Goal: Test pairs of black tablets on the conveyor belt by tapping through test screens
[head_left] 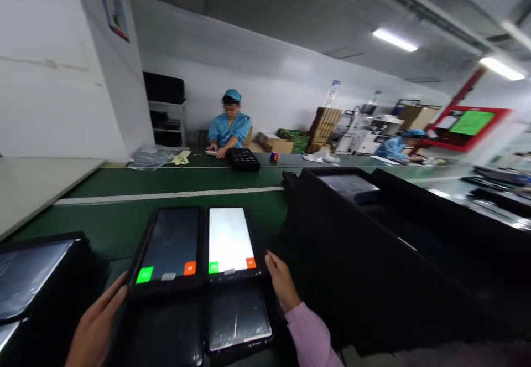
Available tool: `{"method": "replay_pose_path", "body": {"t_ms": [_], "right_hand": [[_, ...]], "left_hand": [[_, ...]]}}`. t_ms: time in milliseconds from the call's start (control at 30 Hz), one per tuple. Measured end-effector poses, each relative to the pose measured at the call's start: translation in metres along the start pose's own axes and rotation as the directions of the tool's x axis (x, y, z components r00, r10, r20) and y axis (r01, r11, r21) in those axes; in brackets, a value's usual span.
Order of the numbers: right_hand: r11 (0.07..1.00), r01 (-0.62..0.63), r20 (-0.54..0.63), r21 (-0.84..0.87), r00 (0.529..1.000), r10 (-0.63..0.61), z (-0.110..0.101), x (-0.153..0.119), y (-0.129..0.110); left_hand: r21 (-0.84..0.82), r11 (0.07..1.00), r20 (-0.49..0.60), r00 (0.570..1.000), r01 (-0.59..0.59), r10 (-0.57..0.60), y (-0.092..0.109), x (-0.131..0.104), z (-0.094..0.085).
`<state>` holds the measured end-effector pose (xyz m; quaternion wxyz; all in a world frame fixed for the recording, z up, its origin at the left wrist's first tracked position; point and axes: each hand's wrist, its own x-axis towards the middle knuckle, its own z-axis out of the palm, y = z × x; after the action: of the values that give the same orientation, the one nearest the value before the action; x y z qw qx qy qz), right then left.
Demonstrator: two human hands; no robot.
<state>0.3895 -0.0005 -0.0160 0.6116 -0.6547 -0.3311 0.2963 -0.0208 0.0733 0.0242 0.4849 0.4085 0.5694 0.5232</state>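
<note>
In front of me on the green bench lies a black tray (204, 295) holding several tablets. The upper left tablet (174, 242) shows a dark screen with a green and an orange square at its lower corners. Beside it, the upper right tablet (229, 237) glows white with the same two squares. The lower left tablet (166, 328) and lower right tablet (238, 314) have dark, unlit screens. My left hand (99, 320) is closed on the tray's left edge, fingers partly hidden. At the right edge, my right hand (282, 279) grips the tray, its fingertips partly hidden.
More tablets (31, 273) sit in a black stack at left. A tall stack of black trays (352, 256) stands close on the right. Across the green bench (124, 181) a co-worker (230, 126) handles something by a black tray (244, 159). Another person (398, 146) works farther right.
</note>
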Motion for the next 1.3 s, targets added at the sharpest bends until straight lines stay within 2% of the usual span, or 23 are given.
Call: {"method": "replay_pose_path", "body": {"t_ms": [67, 100, 233, 300, 400, 567, 833, 967, 1067, 1167, 1300], "right_hand": [[1.000, 0.027, 0.039, -0.012, 0.999, -0.027, 0.013, 0.036, -0.001], [0.999, 0.042, 0.049, -0.022, 0.998, -0.041, 0.021, 0.054, -0.002], [0.992, 0.070, 0.067, -0.109, 0.996, -0.063, 0.053, 0.113, 0.000], [0.982, 0.069, 0.075, -0.173, 0.996, -0.057, 0.066, 0.131, 0.007], [0.960, 0.084, 0.082, -0.267, 0.995, -0.064, 0.078, 0.142, 0.023], [0.923, 0.140, 0.074, -0.358, 0.990, -0.121, 0.078, 0.140, 0.040], [0.909, 0.238, 0.071, -0.343, 0.971, -0.227, 0.076, 0.138, 0.037], [0.897, 0.259, 0.075, -0.359, 0.966, -0.249, 0.076, 0.136, 0.038], [0.885, 0.258, 0.095, -0.387, 0.966, -0.240, 0.076, 0.134, 0.033], [0.873, 0.262, 0.124, -0.412, 0.965, -0.231, 0.073, 0.129, 0.024], [0.852, 0.292, 0.138, -0.435, 0.956, -0.258, 0.064, 0.102, 0.018]], "left_hand": [[-0.046, 0.999, 0.074, 0.997, 0.021, -0.018, 0.006, 0.029, 0.011], [-0.030, 1.000, 0.084, 0.996, -0.008, 0.010, 0.009, 0.047, 0.022], [0.161, 0.977, 0.110, 0.986, -0.139, 0.122, 0.010, 0.118, 0.060], [0.240, 0.956, 0.098, 0.984, -0.169, 0.149, 0.006, 0.139, 0.067], [0.370, 0.899, 0.117, 0.972, -0.234, 0.204, -0.003, 0.154, 0.067], [0.545, 0.794, 0.099, 0.961, -0.268, 0.257, -0.018, 0.161, 0.059], [0.714, 0.649, 0.081, 0.952, -0.262, 0.296, -0.025, 0.150, 0.041], [0.776, 0.575, 0.098, 0.950, -0.259, 0.296, -0.028, 0.141, 0.042], [0.811, 0.518, 0.135, 0.948, -0.273, 0.288, -0.022, 0.135, 0.048], [0.835, 0.449, 0.195, 0.934, -0.317, 0.298, -0.007, 0.125, 0.049], [0.851, 0.358, 0.266, 0.903, -0.385, 0.338, 0.010, 0.097, 0.046]]}}
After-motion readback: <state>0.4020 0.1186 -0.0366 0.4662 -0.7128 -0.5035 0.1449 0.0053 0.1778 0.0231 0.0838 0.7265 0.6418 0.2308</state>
